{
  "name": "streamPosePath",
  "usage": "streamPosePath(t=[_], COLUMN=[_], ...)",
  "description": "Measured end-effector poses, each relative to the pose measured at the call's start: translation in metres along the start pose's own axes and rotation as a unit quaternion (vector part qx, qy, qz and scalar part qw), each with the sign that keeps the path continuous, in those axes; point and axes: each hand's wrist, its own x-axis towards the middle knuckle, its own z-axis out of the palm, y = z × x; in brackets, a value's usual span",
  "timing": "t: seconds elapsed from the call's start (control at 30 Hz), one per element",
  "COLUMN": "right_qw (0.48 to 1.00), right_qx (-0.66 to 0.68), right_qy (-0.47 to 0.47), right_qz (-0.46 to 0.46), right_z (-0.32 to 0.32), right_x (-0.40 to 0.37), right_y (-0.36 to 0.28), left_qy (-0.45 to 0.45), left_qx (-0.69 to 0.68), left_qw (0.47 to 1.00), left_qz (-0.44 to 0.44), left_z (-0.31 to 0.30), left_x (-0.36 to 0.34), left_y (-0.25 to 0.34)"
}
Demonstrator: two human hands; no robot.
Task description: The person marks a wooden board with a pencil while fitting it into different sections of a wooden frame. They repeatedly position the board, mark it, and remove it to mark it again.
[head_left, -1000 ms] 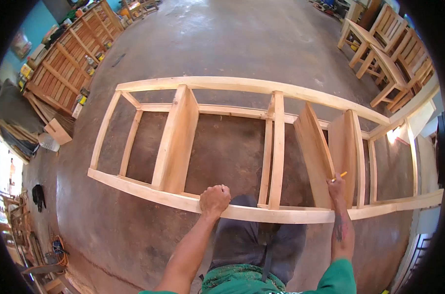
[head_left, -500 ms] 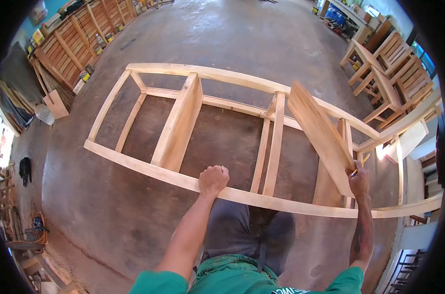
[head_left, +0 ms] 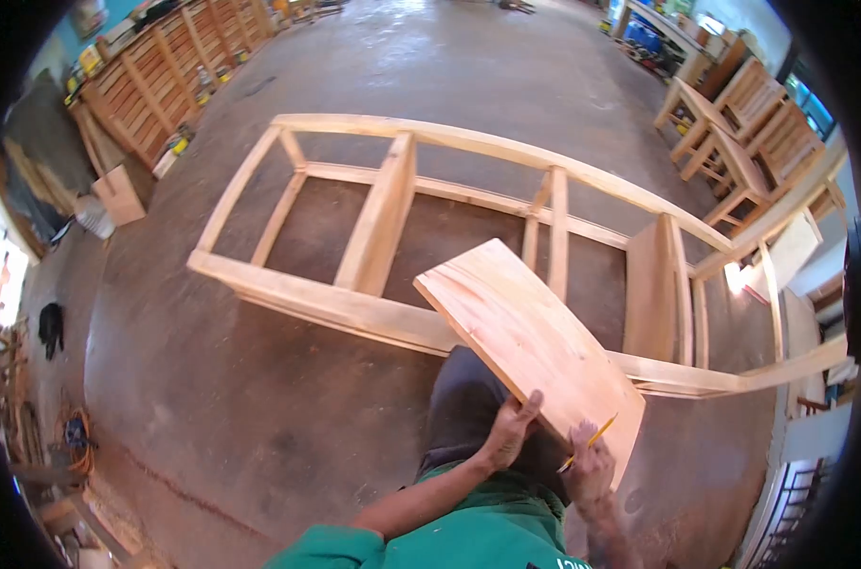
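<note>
Steadying the pale, flat, rectangular wooden board (head_left: 530, 327) at the view's four o'clock calls for the left hand (head_left: 508, 434) half closed firmly on its near edge, the right hand (head_left: 593, 474) partly curled around a slim yellow pencil (head_left: 602, 430) angled to avoid scratching.

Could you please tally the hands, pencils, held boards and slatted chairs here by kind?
Hands: 2 (left hand, right hand)
Pencil: 1
Held board: 1
Chairs: 2 (far chair, near chair)
Total: 6
</note>
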Motion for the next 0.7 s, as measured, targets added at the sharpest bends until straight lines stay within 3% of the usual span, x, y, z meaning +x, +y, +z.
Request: streamPosePath(t=[0.1,0.2,0.27,0.4,0.53,0.6,0.7], right_qw=[1.0,0.999,0.994,0.98,0.946,0.916,0.905], right_qx=[0.0,-0.017,0.101,0.184,0.289,0.37,0.395], right_qy=[0.006,0.009,-0.001,0.069,0.147,0.151,0.153], right_qz=[0.014,0.03,0.036,0.036,-0.032,-0.016,0.033], right_z=[0.034,0.052,0.048,0.03,0.01,0.001,-0.009], right_x=[-0.006,0.007,0.032,0.055,0.041,0.031,0.01], right_y=[-0.034,-0.057,-0.072,-0.086,-0.061,-0.047,-0.021], left_qy=[0.075,0.148,0.148,0.122,0.077,0.062,-0.039], left_qx=[0.052,-0.009,0.011,0.097,0.265,0.371,0.37], left_qw=[0.996,0.988,0.984,0.978,0.935,0.909,0.908], left_qz=[0.025,0.038,0.093,0.139,0.221,0.177,0.19], left_z=[-0.021,-0.039,-0.046,-0.035,-0.029,-0.033,-0.046], left_x=[0.008,0.032,0.041,0.04,0.013,-0.014,-0.026], left_y=[0.0,0.007,0.036,0.108,0.182,0.229,0.279])
